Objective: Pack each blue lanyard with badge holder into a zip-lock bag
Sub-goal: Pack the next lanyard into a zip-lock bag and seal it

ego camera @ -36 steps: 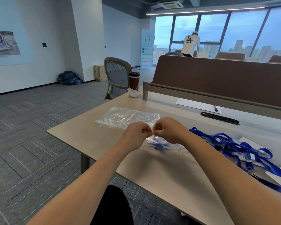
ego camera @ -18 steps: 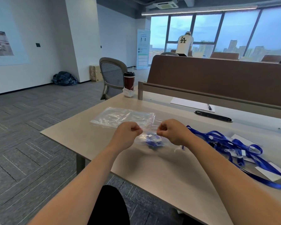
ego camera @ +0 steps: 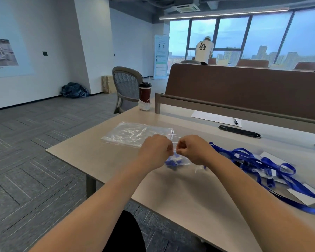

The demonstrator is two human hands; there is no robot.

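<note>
Head view: zip-lock bag (ego camera: pixel 185 160) seal pinched between left grip (ego camera: pixel 155 150) and right grip (ego camera: pixel 195 149), fists nearly touching, over bench (ego camera: pixel 171 199) toward near edge; seal axis left-right; blue lanyard (ego camera: pixel 171 163) inside, just below grips.

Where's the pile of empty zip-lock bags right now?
In the head view, the empty zip-lock bags lie flat on the table, left of centre, just beyond the left hand and nearer than the red cup.

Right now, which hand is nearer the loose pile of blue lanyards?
Right. The right hand lies beside the lanyard pile; the left hand, across the zip-lock bag, is farther.
</note>
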